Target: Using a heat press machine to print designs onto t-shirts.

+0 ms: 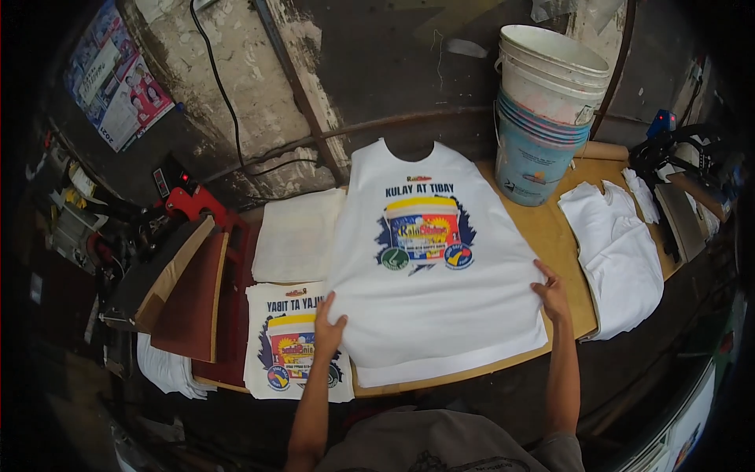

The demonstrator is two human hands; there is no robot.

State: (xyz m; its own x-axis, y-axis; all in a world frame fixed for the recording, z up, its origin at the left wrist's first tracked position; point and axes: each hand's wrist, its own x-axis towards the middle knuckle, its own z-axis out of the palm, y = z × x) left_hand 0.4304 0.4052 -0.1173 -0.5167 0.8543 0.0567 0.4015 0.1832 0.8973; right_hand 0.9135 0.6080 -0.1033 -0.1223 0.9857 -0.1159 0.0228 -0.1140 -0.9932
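White cloth makes the shirt that lies before the person, spread on the tan surface, with its neckline at the far side and its hem near the front edge. On its chest there is a colourful print, which shows a paint bucket with a yellow lid and dark blue splashes around it.

The left hand is at the left edge of the shirt, and the right hand is at the right edge, a little higher. On both hands the thumb stands apart from the other fingers; the view is rather small here, so I cannot tell whether they pinch the cloth or only touch it.

Just beside the shirt, on the left, lies a printed sheet with a similar picture in mirrored form, partly covered by the left forearm. Behind it there are blank cream sheets. Farther left stands a red machine, with a brown board tilted near it.

On the right, a stack of buckets, whitish above and blue below, stands upright behind the shirt. Nearer to the person, a white garment pile lies apart from the shirt. On the wall at the upper left hangs a colourful poster.
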